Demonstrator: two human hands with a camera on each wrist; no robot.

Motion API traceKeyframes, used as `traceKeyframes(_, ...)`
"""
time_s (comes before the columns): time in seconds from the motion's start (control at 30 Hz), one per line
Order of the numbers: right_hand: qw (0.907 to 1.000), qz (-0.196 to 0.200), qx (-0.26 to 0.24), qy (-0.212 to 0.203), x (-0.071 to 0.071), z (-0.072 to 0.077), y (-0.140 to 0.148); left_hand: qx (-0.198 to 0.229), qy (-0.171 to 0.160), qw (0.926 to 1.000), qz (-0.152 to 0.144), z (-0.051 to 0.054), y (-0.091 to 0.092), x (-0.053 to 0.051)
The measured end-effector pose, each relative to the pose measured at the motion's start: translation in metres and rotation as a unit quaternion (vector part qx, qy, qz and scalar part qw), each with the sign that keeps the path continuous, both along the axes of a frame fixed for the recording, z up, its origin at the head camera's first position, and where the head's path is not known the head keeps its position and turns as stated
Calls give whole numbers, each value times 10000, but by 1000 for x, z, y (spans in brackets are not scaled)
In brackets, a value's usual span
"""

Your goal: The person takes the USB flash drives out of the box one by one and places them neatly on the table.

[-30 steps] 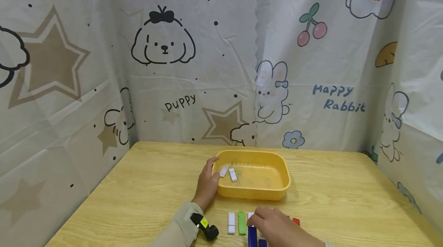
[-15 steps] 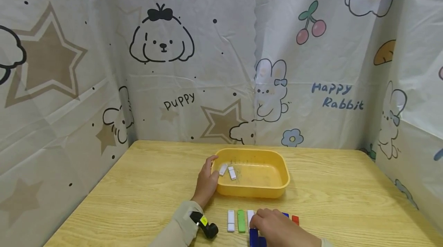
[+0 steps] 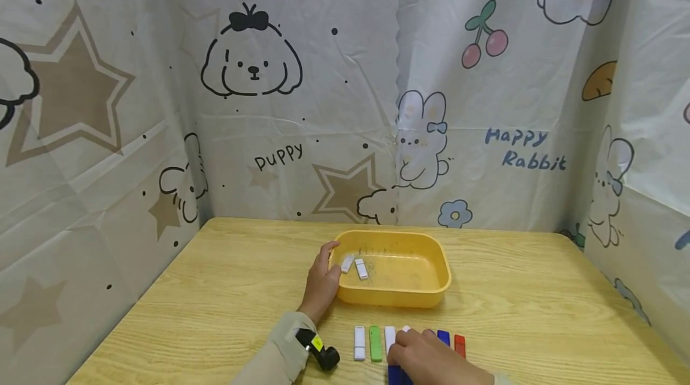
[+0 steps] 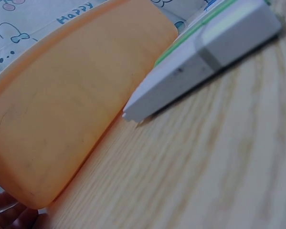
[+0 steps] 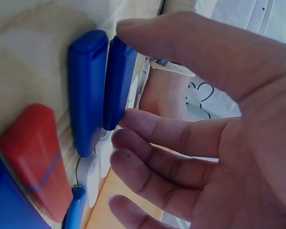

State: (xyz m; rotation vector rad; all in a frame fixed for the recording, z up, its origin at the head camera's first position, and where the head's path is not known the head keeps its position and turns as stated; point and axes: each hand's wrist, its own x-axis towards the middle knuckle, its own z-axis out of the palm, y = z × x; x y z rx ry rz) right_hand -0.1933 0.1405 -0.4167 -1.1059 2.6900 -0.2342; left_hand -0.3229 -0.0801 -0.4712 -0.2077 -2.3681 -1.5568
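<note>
My left hand (image 3: 321, 282) grips the left end of a yellow plastic bin (image 3: 377, 298), its fingertips at the rim. In the left wrist view, fingers (image 4: 11, 214) show at the bin's lower corner. Near the front of the table, my right hand (image 3: 423, 355) pinches a flat blue stick, shaped like a USB stick (image 5: 119, 83), thumb on one end and index finger on the other. A second blue stick (image 5: 88, 95) lies close beside it. Part of the row behind is hidden by the right hand. Two white sticks (image 3: 361, 269) lie inside the bin.
Behind the right hand runs a row of similar sticks: white (image 3: 359, 343), green (image 3: 375, 343), another white (image 3: 390, 339), blue (image 3: 444, 337) and red (image 3: 459, 346). The wooden table (image 3: 226, 289) meets a printed curtain (image 3: 302, 103) at the back.
My right hand has drawn the blue stick slightly toward me, beside the other blue one. More of the blue and red sticks at the right now shows. The left hand stays on the bin.
</note>
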Motion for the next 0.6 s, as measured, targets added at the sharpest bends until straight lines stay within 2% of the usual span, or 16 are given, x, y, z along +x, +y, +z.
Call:
traceKeyframes(0.07,9999,74,-27,109,-4,-9,2,-11,9,10000,15,0,0,0)
traceKeyframes(0.23,9992,234,-172,283,-21,-46,11,-26,9,10000,45,-1,0,-1)
traceKeyframes(0.3,9991,250,-182,279,-25,-53,13,-22,-10,10000,39,0,1,-1)
traceKeyframes(0.4,9999,89,-72,62,-20,-40,9,-3,-19,10000,23,0,1,0)
traceKeyframes(0.5,10000,-9,-17,-20,-11,-23,4,11,-15,10000,25,0,1,0)
traceKeyframes(0.6,10000,-34,-1,-46,-5,-12,0,-8,16,10000,39,0,1,1)
